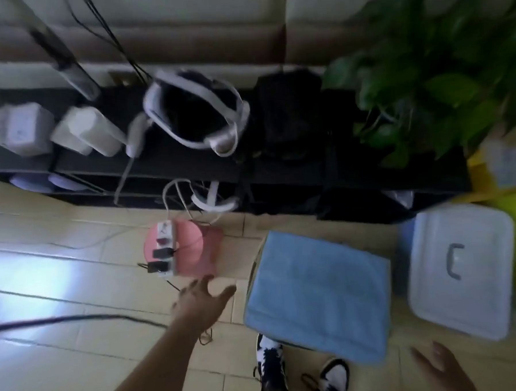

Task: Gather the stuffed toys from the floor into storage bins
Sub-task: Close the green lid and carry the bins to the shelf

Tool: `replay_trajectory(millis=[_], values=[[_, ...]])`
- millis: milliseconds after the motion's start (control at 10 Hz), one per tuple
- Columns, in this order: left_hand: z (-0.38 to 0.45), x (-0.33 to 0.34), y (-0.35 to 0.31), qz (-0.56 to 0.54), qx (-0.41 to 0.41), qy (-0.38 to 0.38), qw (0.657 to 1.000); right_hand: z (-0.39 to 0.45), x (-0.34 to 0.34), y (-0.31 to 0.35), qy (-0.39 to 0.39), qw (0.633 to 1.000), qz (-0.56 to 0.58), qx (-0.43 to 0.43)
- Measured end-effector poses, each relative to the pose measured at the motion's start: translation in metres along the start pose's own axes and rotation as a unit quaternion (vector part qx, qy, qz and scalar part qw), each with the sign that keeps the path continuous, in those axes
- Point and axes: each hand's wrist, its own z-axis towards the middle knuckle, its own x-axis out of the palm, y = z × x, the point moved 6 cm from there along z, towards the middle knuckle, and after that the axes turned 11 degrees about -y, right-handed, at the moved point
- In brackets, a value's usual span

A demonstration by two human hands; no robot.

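Note:
No stuffed toy shows in this blurred head view. My left hand [203, 296] is stretched out over the tiled floor, fingers spread and empty, just left of a box covered with a blue cloth [315, 294]. My right hand [442, 368] hovers low at the bottom right, fingers apart and empty, below a clear storage bin with a white lid [461, 271] and grey handle. That bin stands shut, right of the blue-covered box.
A low black shelf [189, 166] runs along the back with white containers, a white headset and cables. A power strip on a pink pad [179, 250] lies ahead of my left hand. A leafy plant [438, 75] stands at right. My two shoes [302, 375] are below.

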Motion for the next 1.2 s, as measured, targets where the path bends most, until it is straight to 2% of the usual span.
replay_trajectory(millis=[100,200,300,400,500,600,700,900,1100,1200], values=[[0.053,0.049,-0.025,0.043,0.063,-0.021,0.997,0.072,-0.025,0.076,-0.209,0.972,-0.053,-0.092],[0.087,0.117,-0.039,-0.003,0.068,0.014,0.998,0.135,-0.01,0.092,-0.221,0.968,-0.048,-0.11],[0.107,0.173,-0.045,-0.043,0.058,0.042,0.997,0.172,0.011,0.082,-0.176,0.975,-0.02,-0.131],[0.119,0.206,-0.037,-0.114,0.014,0.048,0.992,0.189,0.014,0.082,-0.202,0.966,0.013,-0.16],[0.13,0.222,-0.024,-0.171,-0.03,0.071,0.982,0.201,0.019,0.075,-0.17,0.97,0.08,-0.152],[0.13,0.22,-0.028,-0.175,-0.035,0.061,0.982,0.195,0.021,0.081,-0.18,0.967,0.093,-0.154],[0.126,0.217,-0.031,-0.176,-0.037,0.053,0.982,0.187,0.02,0.082,-0.223,0.956,0.079,-0.174],[0.124,0.219,-0.033,-0.186,-0.028,0.048,0.981,0.187,0.014,0.083,-0.214,0.958,0.012,-0.192],[0.117,0.208,-0.041,-0.167,0.053,-0.019,0.984,0.17,0.009,0.1,-0.23,0.95,-0.026,-0.209],[0.113,0.207,-0.043,-0.197,0.074,-0.019,0.977,0.165,0.011,0.104,-0.23,0.945,0.056,-0.224]])
